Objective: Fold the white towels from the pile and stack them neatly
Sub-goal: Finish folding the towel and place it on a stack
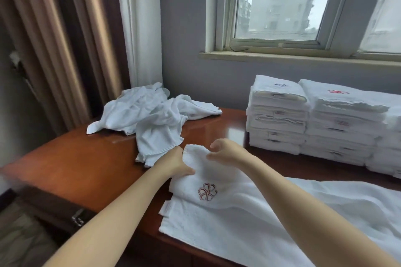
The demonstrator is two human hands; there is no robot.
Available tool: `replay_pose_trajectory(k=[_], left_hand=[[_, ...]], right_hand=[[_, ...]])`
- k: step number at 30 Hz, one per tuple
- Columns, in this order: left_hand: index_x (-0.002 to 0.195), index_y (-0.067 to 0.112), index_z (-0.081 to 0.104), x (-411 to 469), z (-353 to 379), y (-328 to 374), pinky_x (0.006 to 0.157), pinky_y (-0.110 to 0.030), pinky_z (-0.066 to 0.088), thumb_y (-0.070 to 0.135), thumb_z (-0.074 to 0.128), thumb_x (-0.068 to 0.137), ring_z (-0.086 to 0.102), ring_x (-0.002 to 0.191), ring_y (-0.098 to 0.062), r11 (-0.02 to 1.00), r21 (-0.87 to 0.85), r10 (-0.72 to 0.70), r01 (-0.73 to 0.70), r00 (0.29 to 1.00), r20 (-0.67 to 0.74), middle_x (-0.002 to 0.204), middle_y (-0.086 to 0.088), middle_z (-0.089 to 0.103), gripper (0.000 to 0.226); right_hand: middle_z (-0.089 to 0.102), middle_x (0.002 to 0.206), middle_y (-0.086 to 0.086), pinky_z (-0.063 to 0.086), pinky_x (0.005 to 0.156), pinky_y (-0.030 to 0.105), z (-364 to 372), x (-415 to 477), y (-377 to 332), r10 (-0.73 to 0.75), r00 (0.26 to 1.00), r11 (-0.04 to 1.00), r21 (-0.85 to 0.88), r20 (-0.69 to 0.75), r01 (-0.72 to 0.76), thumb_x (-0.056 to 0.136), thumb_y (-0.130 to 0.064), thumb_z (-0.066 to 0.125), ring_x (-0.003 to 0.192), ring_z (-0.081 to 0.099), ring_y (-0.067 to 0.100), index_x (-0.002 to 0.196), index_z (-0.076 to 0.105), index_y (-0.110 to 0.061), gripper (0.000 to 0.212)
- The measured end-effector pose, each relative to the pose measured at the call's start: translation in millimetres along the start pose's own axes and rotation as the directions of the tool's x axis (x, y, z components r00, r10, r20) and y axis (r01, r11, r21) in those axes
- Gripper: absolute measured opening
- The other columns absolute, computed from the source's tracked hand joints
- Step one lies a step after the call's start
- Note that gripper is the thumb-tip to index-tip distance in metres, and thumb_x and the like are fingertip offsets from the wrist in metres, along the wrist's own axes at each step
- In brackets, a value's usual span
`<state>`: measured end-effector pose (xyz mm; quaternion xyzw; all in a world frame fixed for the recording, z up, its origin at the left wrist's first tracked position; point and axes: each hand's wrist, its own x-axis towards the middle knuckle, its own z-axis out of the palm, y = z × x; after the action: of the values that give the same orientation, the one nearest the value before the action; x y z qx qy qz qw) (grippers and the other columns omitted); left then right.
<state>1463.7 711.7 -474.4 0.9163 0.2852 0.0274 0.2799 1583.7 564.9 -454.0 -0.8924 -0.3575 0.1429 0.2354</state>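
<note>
— What are the hands doing?
— Both are holding the far end of the towel (217, 234), which is lying from the hands back toward the person's right across the table (86, 162). The left hand (176, 163) is curling round its left corner. The right hand (227, 151) seems to be pinching the edge beside it, close by.
— How should this fold be going?
— I'd be drawing that end over evenly, corners matching and the red emblem (207, 191) lying flat.
— Anything crowding them?
— The pile (152, 114) is sprawling just beyond the left hand, one towel hanging right beside it. The stacks (314, 119) are standing beyond the right hand, apart.
</note>
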Motion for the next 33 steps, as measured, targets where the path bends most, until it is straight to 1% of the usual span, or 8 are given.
replay_pose_trajectory(k=[6, 12, 20, 25, 29, 30, 31, 33], left_hand=[[0.084, 0.006, 0.061, 6, -16, -4, 0.048, -0.02, 0.045, 0.008, 0.074, 0.076, 0.062, 0.052, -0.008, 0.973, -0.231, 0.026, -0.023, 1.0, 0.01, 0.065, -0.003, 0.063, 0.015], [0.088, 0.012, 0.059, 16, -36, 29, 0.047, -0.024, 0.052, 0.005, 0.065, 0.089, 0.073, 0.063, -0.02, 0.795, -0.574, 0.065, -0.197, 0.968, -0.243, 0.088, -0.01, 0.068, 0.01], [0.099, 0.007, 0.055, 32, -50, 67, 0.057, -0.026, 0.057, 0.005, 0.059, 0.095, 0.075, 0.074, -0.02, 0.635, -0.678, 0.068, -0.369, 0.902, -0.427, 0.099, -0.007, 0.066, 0.006], [0.097, 0.01, 0.05, 40, -45, 70, 0.066, -0.026, 0.051, 0.012, 0.048, 0.1, 0.061, 0.077, -0.02, 0.625, -0.729, 0.01, -0.28, 0.936, -0.352, 0.085, -0.004, 0.058, 0.004], [0.12, -0.003, 0.047, 38, -38, 60, 0.071, -0.033, 0.048, 0.022, 0.043, 0.099, 0.057, 0.091, -0.026, 0.67, -0.711, -0.09, -0.214, 0.927, -0.363, 0.107, -0.02, 0.054, 0.033], [0.115, -0.012, 0.045, 37, -37, 56, 0.076, -0.04, 0.048, 0.026, 0.043, 0.098, 0.04, 0.128, -0.036, 0.693, -0.687, -0.092, -0.219, 0.919, -0.385, 0.112, -0.032, 0.054, 0.043], [0.109, -0.017, 0.045, 36, -35, 52, 0.081, -0.045, 0.047, 0.029, 0.043, 0.096, 0.042, 0.088, -0.024, 0.71, -0.669, -0.084, -0.221, 0.916, -0.392, 0.108, -0.035, 0.053, 0.048], [0.12, -0.017, 0.045, 30, -32, 48, 0.097, -0.047, 0.043, 0.028, 0.044, 0.098, 0.049, 0.12, -0.044, 0.747, -0.631, -0.045, -0.21, 0.931, -0.363, 0.124, -0.036, 0.05, 0.049]], right_hand=[[0.062, 0.07, 0.002, 0.043, 0.062, 0.028, -29, 8, -1, 0.089, 0.958, 0.992, 0.065, 0.273, -0.11, 0.068, -0.035, 0.078, 0.063, 0.054, 0.019, 0.088, 0.074, -0.008, 0.034], [0.041, 0.052, -0.009, 0.026, 0.043, 0.019, -65, 11, -5, -0.062, 0.997, 0.913, 0.402, -0.045, 0.075, 0.071, -0.018, 0.072, 0.047, 0.038, 0.011, 0.058, 0.039, -0.022, 0.035], [0.066, 0.1, 0.009, 0.055, 0.071, 0.032, -101, 9, -13, -0.076, 0.927, 0.796, 0.537, -0.368, 0.278, 0.071, -0.001, 0.07, 0.086, 0.067, 0.023, 0.116, 0.058, -0.022, 0.052], [0.063, 0.106, 0.003, 0.046, 0.06, 0.016, -94, 4, -9, -0.139, 0.833, 0.806, 0.427, -0.536, 0.41, 0.071, 0.01, 0.055, 0.078, 0.055, 0.01, 0.122, 0.057, -0.026, 0.063], [0.06, 0.122, 0.005, 0.056, 0.081, 0.028, -60, -4, 0, -0.246, 0.949, 0.848, 0.43, -0.197, 0.309, 0.072, 0.009, 0.07, 0.098, 0.062, 0.014, 0.125, 0.057, -0.026, 0.065], [0.06, 0.125, 0.005, 0.055, 0.089, 0.031, -50, -5, 2, -0.26, 0.964, 0.875, 0.407, -0.063, 0.263, 0.074, 0.006, 0.073, 0.103, 0.063, 0.017, 0.127, 0.058, -0.022, 0.062], [0.062, 0.124, 0.006, 0.054, 0.091, 0.03, -42, -7, 3, -0.262, 0.964, 0.896, 0.383, 0.044, 0.225, 0.078, 0.004, 0.072, 0.103, 0.064, 0.017, 0.127, 0.059, -0.018, 0.055], [0.068, 0.115, 0.012, 0.056, 0.082, 0.024, -32, -11, 4, -0.256, 0.959, 0.901, 0.388, 0.118, 0.193, 0.087, 0.003, 0.061, 0.091, 0.068, 0.018, 0.12, 0.064, -0.01, 0.036]])
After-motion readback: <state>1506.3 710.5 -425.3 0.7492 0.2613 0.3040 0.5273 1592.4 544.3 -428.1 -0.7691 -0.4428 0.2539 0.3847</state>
